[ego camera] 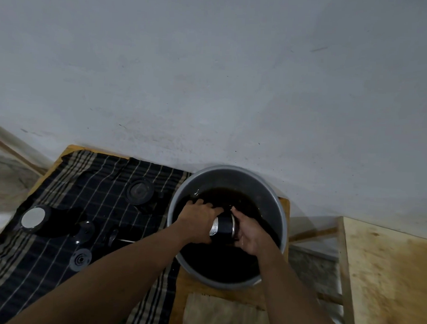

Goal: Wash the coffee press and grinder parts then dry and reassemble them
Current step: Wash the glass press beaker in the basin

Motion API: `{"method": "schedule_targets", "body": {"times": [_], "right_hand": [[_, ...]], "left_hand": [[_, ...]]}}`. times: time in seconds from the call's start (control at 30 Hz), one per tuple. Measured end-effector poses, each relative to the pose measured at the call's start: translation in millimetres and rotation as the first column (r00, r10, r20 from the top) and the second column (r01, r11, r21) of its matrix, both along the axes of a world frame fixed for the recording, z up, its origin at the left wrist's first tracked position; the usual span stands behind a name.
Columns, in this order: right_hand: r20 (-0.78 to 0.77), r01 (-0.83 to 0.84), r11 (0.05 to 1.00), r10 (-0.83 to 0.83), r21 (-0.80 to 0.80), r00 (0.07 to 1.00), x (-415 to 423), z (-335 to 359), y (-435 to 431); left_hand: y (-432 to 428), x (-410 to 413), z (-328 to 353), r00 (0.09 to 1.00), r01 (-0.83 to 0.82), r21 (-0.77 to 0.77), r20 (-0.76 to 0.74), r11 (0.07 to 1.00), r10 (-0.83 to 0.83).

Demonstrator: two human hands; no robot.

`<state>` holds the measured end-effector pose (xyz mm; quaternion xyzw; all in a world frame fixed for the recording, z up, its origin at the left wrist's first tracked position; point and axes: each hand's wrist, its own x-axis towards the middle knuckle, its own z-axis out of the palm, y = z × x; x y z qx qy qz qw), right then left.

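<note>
- Cylinder (pixel 223 229): black, with a silver rim at one end and a pale label at the other. It lies on its side between your two hands, low inside the basin.
- Your left hand (pixel 197 220) grips the labelled end, with the fingers curled over the top and the thumb low on the near side.
- Your right hand (pixel 251 234) grips the rimmed end, with the fingers curled round its far side and the palm against the rim.
- I cannot tell whether the cylinder touches the water (pixel 230 265) beneath your hands; the water is dark brown.
- Basin (pixel 231 173): grey and round, it surrounds both your hands, and both your forearms cross its near rim.
- Cloth (pixel 43 272): dark with pale stripes, it spreads out left of your left hand. It runs under your left forearm, and its edge meets the basin.
- Lid (pixel 139 191): round and black, it lies on the cloth left of your left hand, near the basin.
- Small part (pixel 112 238): black, it lies on the cloth just left of your left forearm; its shape is unclear.
- Glossy disc (pixel 83 232): it lies on the cloth further left.
- Ribbed disc (pixel 81 259): it lies on the cloth just nearer you than the glossy disc.
- Silver-faced piece (pixel 34 218): of these parts, it lies farthest from your left hand.
- Table (pixel 186 283): wooden, it carries the basin and the cloth.
- Board (pixel 386 279): pale wood, it stands well apart to the right of your right hand.
- Wall (pixel 211 76): grey, it rises beyond both your hands, behind the basin.
</note>
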<state>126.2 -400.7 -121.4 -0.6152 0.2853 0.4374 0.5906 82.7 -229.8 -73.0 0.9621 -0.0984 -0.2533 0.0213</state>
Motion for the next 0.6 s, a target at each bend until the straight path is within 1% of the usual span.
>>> {"method": "schedule_targets", "body": {"times": [0.03, 0.07, 0.1, 0.13, 0.17, 0.23, 0.3, 0.33, 0.37, 0.4, 0.43, 0.53, 0.57, 0.6], "right_hand": [[0.098, -0.003, 0.989, 0.017, -0.147, 0.995, 2.6, 0.7, -0.6], [0.221, 0.009, 0.957, 0.058, -0.292, 0.973, 5.7, 1.5, -1.4], [0.317, 0.018, 0.921, 0.115, -0.389, 0.941, 7.6, 3.2, -3.7], [0.365, 0.018, 0.896, 0.162, -0.444, 0.917, 8.8, 4.4, -5.9], [0.375, 0.02, 0.885, 0.176, -0.465, 0.91, 7.9, 9.6, -6.9], [0.358, 0.07, 0.895, 0.104, -0.441, 0.928, 6.7, 13.0, -8.7], [0.297, 0.093, 0.949, 0.0, -0.302, 0.955, 6.0, 17.0, -3.7], [0.246, 0.067, 0.972, -0.01, -0.226, 0.969, 5.9, 20.2, 0.5], [0.207, 0.024, 0.984, 0.014, -0.179, 0.978, 7.0, 23.9, 3.3], [0.202, -0.009, 0.985, 0.045, -0.175, 0.978, 9.2, 27.1, 4.0], [0.227, -0.01, 0.98, 0.056, -0.201, 0.972, 12.1, 29.9, 3.2], [0.355, 0.086, 0.931, 0.049, -0.354, 0.933, 16.7, 35.4, -6.1], [0.374, 0.108, 0.911, 0.053, -0.397, 0.926, 16.9, 33.7, -7.9], [0.353, 0.1, 0.904, 0.059, -0.417, 0.934, 16.4, 31.4, -8.5]], "left_hand": [[1.4, 0.0, -0.1, 1.0, -0.019, -0.022, -0.012, 1.0, 0.019], [2.8, 0.6, -0.2, 0.999, -0.038, -0.043, -0.023, 0.998, 0.037], [3.9, 1.0, -0.5, 0.998, -0.057, -0.063, -0.034, 0.996, 0.055], [4.6, 1.6, -0.3, 0.996, -0.078, -0.079, -0.044, 0.994, 0.075], [5.0, 2.6, 0.0, 0.995, -0.097, -0.088, -0.047, 0.991, 0.093], [5.0, 4.8, 1.3, 0.992, -0.122, -0.089, -0.055, 0.989, 0.117], [3.0, 5.7, 0.7, 0.991, -0.123, -0.077, -0.067, 0.989, 0.118], [2.0, 5.7, 0.4, 0.991, -0.117, -0.067, -0.072, 0.991, 0.112], [1.3, 5.7, 0.2, 0.992, -0.111, -0.06, -0.074, 0.992, 0.106], [1.0, 5.4, 0.0, 0.992, -0.109, -0.055, -0.075, 0.993, 0.105], [0.9, 5.4, -0.7, 0.991, -0.109, -0.053, -0.077, 0.993, 0.105], [0.3, 3.9, -0.4, 0.991, -0.106, -0.038, -0.088, 0.994, 0.102], [-0.2, 3.5, 0.2, 0.991, -0.106, -0.036, -0.09, 0.994, 0.103], [-0.5, 2.8, 0.0, 0.991, -0.106, -0.036, -0.091, 0.994, 0.103]]}}
